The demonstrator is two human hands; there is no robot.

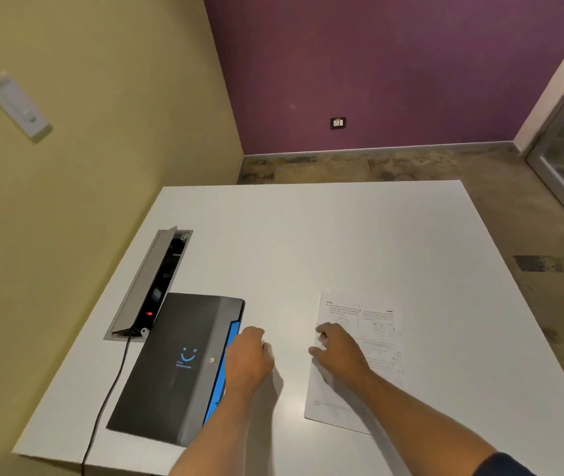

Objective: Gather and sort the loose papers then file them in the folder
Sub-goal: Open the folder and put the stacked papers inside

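— Where do the papers lie?

— A printed sheet of paper [369, 341] lies flat on the white table [308, 235], right of centre and toward the near edge. It carries text and small circular diagrams. Whether more sheets lie under it cannot be told.

— And the folder?

— The dark grey folder [174, 365] lies closed at the left of the table, with a blue smiley mark on its cover and a blue edge showing along its right side. Its far left corner lies just beside an open cable box [157, 283] set into the tabletop, where a small red light glows. A black cable [108, 396] runs from that box over the near table edge.

— What is the left hand doing?

— The left hand [249, 359] sits at the folder's right edge, fingers curled down at the blue strip. Whether it actually grips the edge cannot be told.

— The right hand?

— The right hand [338, 348] rests on the left part of the sheet, fingers spread and only slightly bent, pressing on the paper rather than pinching it.

— The two hands are apart?

— Yes, bare table shows between them.
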